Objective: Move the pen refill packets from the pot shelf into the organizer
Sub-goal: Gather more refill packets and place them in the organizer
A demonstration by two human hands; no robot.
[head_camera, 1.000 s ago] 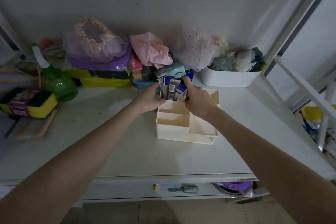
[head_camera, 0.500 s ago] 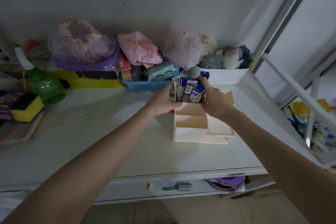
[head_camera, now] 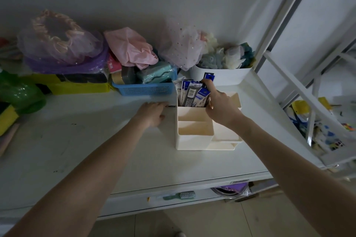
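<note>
lower shelf: hairbrush (head_camera: 180, 195) lies on it under the front edge of the table (head_camera: 77, 156); a purple-wrapped round thing (head_camera: 231, 188) sits to its right.
table front: bare white stretch between the near edge and the organizer (head_camera: 194, 140), both forearms cross it.
organizer: cream, standing near the table's right side; the low front compartments hold nothing I can see.
left hand (head_camera: 152, 113): flat on the table just left of the organizer, fingers relaxed, holding nothing.
right hand (head_camera: 221, 107): over the organizer's right half, fingers pinching the tops of the packets.
packets (head_camera: 192, 92): upright bundle in the tall back-left compartment, tops sticking out above the rim.
blue basket (head_camera: 146, 88): behind-left of the organizer, holds a teal bundle and small packs; pink cloth on top.
white tub (head_camera: 221, 77): right behind the organizer, piled with bath puffs.
yellow bin (head_camera: 81, 87): left of the basket, purple and pink frilly caps on top.
far left: green bottle (head_camera: 21, 94), yellow sponge (head_camera: 7, 119) at the edge.
right edge: white rack frame (head_camera: 289, 90) close beside the table, clutter below.
</note>
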